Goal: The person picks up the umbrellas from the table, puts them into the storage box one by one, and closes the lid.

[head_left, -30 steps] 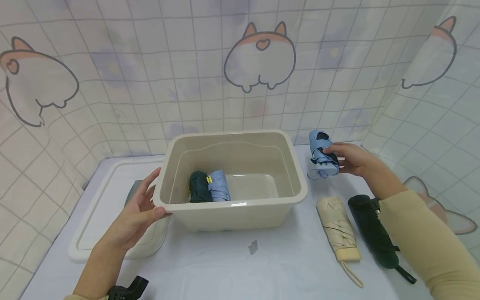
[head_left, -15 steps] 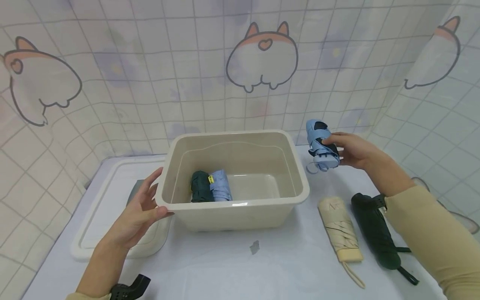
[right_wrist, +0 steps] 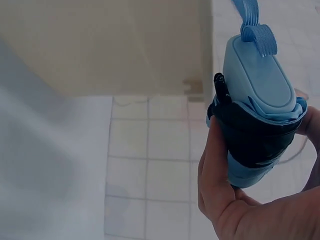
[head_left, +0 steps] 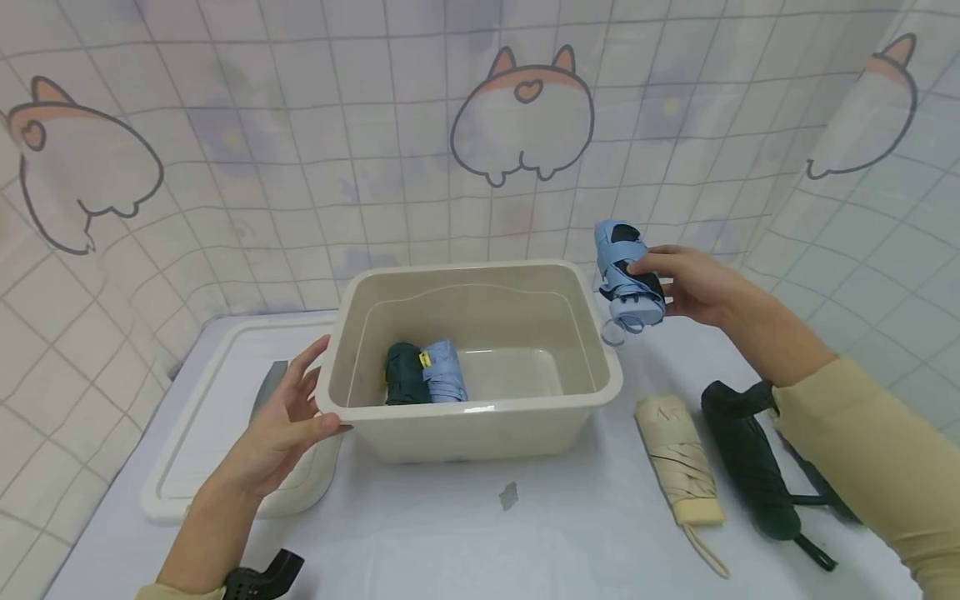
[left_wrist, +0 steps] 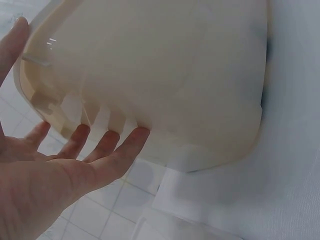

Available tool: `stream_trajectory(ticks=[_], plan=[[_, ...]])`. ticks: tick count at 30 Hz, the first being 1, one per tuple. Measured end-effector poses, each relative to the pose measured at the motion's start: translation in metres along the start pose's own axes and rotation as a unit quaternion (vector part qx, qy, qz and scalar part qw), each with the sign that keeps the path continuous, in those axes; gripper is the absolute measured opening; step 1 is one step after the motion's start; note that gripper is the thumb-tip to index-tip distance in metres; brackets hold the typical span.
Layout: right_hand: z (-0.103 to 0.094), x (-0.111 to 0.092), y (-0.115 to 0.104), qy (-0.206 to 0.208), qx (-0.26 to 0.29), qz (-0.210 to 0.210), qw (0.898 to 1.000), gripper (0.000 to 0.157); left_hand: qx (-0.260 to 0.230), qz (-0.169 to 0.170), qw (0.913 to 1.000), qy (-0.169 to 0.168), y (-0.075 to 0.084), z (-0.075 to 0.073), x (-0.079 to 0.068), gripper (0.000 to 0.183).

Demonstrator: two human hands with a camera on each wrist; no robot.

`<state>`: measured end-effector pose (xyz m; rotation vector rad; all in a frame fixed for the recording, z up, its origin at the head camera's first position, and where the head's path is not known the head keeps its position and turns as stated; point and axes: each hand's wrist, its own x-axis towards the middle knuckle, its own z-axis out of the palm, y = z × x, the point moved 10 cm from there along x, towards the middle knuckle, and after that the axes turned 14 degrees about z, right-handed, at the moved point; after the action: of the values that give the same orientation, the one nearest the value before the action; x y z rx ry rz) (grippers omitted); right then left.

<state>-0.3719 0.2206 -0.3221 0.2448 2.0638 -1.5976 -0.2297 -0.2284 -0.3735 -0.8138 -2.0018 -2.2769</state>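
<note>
My right hand [head_left: 697, 283] grips a light blue folded umbrella [head_left: 622, 250] with black patches, raised beside the bin's right rim. In the right wrist view, its pale blue handle end [right_wrist: 262, 75] and wrist strap [right_wrist: 255, 30] point away from the palm. My left hand [head_left: 281, 429] touches the left front corner of a cream plastic bin [head_left: 480, 437], thumb at the front and fingertips [left_wrist: 142, 132] against the outer side wall. Inside the bin lie a dark green folded umbrella [head_left: 405, 375] and a periwinkle blue one [head_left: 446, 372] with a yellow tag.
To the right of the bin lie a beige folded umbrella [head_left: 678, 458] and a dark green one [head_left: 750, 467], with another dark item partly under the right sleeve. A white lid [head_left: 202, 433] with a grey piece lies at the left. A tiled-print curtain [head_left: 337, 167] stands behind.
My right hand has lifted the light blue umbrella from the table and moved it up and left toward the bin's right rim. The left hand stays at the bin's corner.
</note>
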Motion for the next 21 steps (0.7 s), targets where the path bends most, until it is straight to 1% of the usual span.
stream_trajectory(ticks=[5,11,17,21], plan=[[0.015,-0.007,-0.02,-0.011,-0.019,-0.013,1.0,0.083,-0.002,0.001,1.0,-0.002,-0.001,0.0,0.0,0.094],[0.043,-0.016,-0.04,-0.036,-0.045,-0.012,0.998,0.083,-0.003,0.001,1.0,-0.003,-0.001,0.0,-0.001,0.093],[0.069,-0.016,-0.051,-0.058,-0.05,-0.006,0.997,0.081,-0.014,0.005,0.9999,-0.008,-0.001,0.001,-0.001,0.093],[0.085,-0.015,-0.055,-0.064,-0.07,-0.001,0.995,0.083,-0.009,0.005,0.9999,-0.01,-0.001,0.001,-0.001,0.093]])
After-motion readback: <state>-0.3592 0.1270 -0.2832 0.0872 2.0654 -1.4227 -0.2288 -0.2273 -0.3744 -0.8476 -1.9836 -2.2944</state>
